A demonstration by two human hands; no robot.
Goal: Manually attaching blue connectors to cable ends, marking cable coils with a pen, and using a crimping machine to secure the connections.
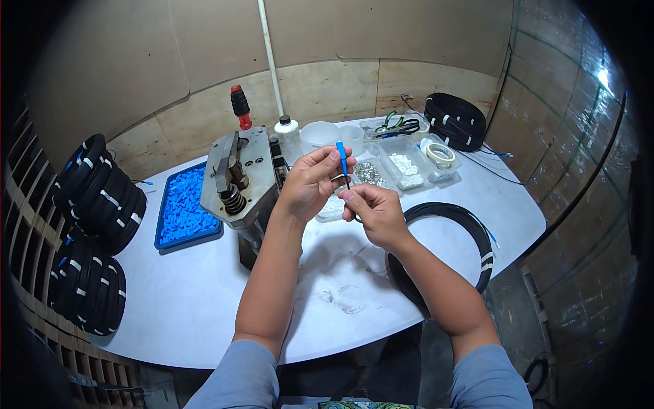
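Above the white table [184,300], a blue connector [343,160] is pinched by the left hand [306,183]; the black cable [348,182] below is pinched by the right hand [379,215], apparently so both are kept aligned. The cable's upper end is hidden; any link to the coil [449,210] cannot be told.

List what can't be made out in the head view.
Head view:
Thin black cable: partly covered by the right hand.
Round black cable coil: partly behind the right forearm.
Grey metal press: lower part partly behind the left forearm.
Small silver metal pieces: too small to tell shapes.
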